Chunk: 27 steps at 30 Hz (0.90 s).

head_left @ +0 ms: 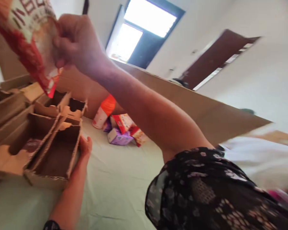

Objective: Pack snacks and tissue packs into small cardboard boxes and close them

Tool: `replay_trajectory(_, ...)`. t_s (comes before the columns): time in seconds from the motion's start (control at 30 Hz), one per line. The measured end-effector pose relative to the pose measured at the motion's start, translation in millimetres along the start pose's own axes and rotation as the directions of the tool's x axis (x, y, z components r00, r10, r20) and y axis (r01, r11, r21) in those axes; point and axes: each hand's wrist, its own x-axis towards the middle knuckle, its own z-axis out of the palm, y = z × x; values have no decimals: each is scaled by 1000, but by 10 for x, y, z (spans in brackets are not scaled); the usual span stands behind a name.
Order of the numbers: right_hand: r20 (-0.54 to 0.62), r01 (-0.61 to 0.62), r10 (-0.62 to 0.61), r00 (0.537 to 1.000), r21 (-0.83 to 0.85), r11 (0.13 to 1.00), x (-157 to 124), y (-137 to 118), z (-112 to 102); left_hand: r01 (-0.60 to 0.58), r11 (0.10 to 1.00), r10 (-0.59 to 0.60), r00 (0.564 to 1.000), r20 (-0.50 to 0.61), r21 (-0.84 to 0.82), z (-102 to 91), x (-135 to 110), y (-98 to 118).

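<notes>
My right hand [76, 44] is raised at the upper left, its fingers pinched on a red and white snack packet [31, 35] that hangs above the boxes. My left hand [84, 148] reaches in from the bottom edge and grips the right side wall of an open cardboard tray box [55, 156], thumb on the rim. That box looks empty inside. A dark watch band [51, 225] shows on my left wrist. My right arm carries a dark patterned sleeve [206, 191].
Several more open cardboard tray boxes [12, 105] stand at the left on a pale green cloth [115, 179]. A pile of packets [121, 131] and an orange-white bottle [104, 111] lie against a tall cardboard wall [182, 99]. Behind are a window [139, 28] and a brown door [216, 54].
</notes>
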Motion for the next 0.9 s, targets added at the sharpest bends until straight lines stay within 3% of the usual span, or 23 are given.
replay_trajectory(0.1, 27, -180, 193, 981, -259, 949, -509, 618, -537, -28, 999, 28, 999, -19, -24, 144, 26, 38)
replay_trajectory(0.2, 19, -308, 357, 934, -464, 831, -1054, 1294, -801, -54, 998, 52, 996, -67, -26, 116, 98, 26)
replay_trajectory(0.33, -54, -465, 547, 835, -601, 650, -1587, 2135, -833, -65, 998, 64, 993, -100, -5, 72, 116, 10)
replay_trajectory(0.47, -92, -525, 558, 824, -493, 694, -1903, 2582, -777, -53, 998, 55, 994, -97, 20, 99, 83, -6)
replay_trajectory(0.53, -125, -527, 529, 840, -421, 738, -1951, 2601, -708, -44, 998, 47, 994, -97, 34, 103, 48, -24)
replay_trajectory(0.63, -119, -473, 461, 879, -328, 818, -1833, 2384, -490, -28, 998, 33, 995, -93, 54, 89, -16, -64)
replay_trajectory(0.7, -65, -377, 374, 925, -251, 891, -1631, 2093, -263, -16, 998, 21, 996, -83, 61, 84, -54, -94)
replay_trajectory(0.8, 61, -110, 116, 991, -83, 990, -1158, 1504, 163, 5, 999, -2, 998, -59, 51, 106, -113, -126)
replay_trajectory(0.9, 137, 108, -113, 984, 44, 993, -507, 895, 666, 14, 1000, -14, 1000, -19, 18, 138, -176, -136)
